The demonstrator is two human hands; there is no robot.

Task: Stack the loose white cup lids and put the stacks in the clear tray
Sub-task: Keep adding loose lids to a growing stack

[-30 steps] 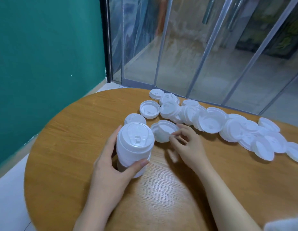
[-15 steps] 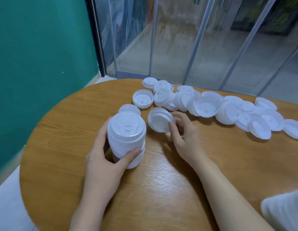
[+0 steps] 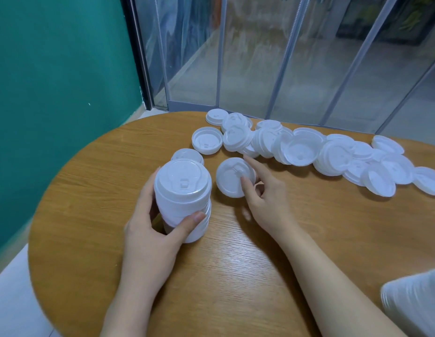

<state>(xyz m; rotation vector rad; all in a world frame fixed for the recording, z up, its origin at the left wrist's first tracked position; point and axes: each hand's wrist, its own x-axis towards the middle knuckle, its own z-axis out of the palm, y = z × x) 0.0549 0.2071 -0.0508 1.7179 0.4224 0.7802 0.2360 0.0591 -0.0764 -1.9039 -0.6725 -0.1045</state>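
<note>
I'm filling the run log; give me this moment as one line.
left hand: grips lid stack | right hand: pinches single lid | loose lids: on table

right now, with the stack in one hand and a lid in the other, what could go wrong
1. The left hand grips the tall lid stack only low down; the top could lean or spill when another lid goes on.
2. The right hand pinches the single lid at its edge, a thin grip that could slip.
3. The loose lids overlap in a row; a reaching sleeve could scatter them.
</note>
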